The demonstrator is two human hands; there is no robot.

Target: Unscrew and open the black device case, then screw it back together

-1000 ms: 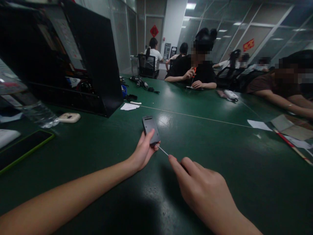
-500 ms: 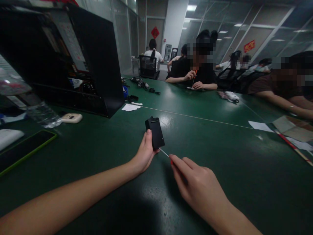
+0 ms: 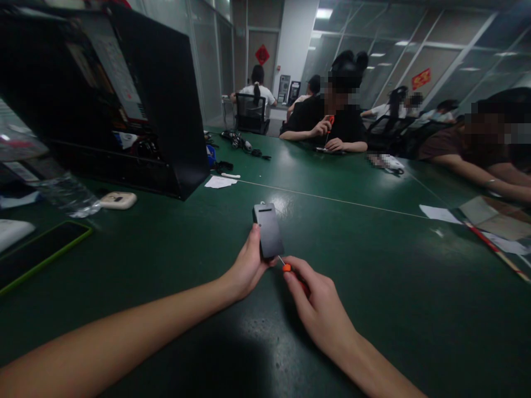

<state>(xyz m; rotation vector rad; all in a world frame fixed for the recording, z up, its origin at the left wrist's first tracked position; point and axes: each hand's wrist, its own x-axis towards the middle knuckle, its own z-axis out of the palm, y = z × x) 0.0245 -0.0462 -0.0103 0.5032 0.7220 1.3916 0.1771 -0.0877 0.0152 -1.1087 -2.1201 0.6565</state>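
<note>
My left hand (image 3: pixel 250 260) is closed around a small black rectangular box (image 3: pixel 271 232), held tilted above the green table (image 3: pixel 357 249). The box has a slot near its far end and a small loop on top; its exact kind I cannot make out. A screwdriver (image 3: pixel 287 268) with an orange-red handle is gripped in my right hand (image 3: pixel 321 298). Its thin metal shaft points at the near end of the box, where the tip is hidden from view.
An open black computer case (image 3: pixel 194 110) stands at the left, with a water bottle (image 3: pixel 62 182), a phone (image 3: pixel 45 254) and a cream-coloured item (image 3: pixel 119 200) before it. Cables (image 3: pixel 244 143) lie farther back. Across the table a person (image 3: pixel 327 121) holds an orange-handled tool. Papers (image 3: pixel 440 213) lie right.
The black box has turned so its broad face catches more light, shifting slightly right. My right hand has rotated and come nearer to it, showing more of the screwdriver's handle and less shaft.
</note>
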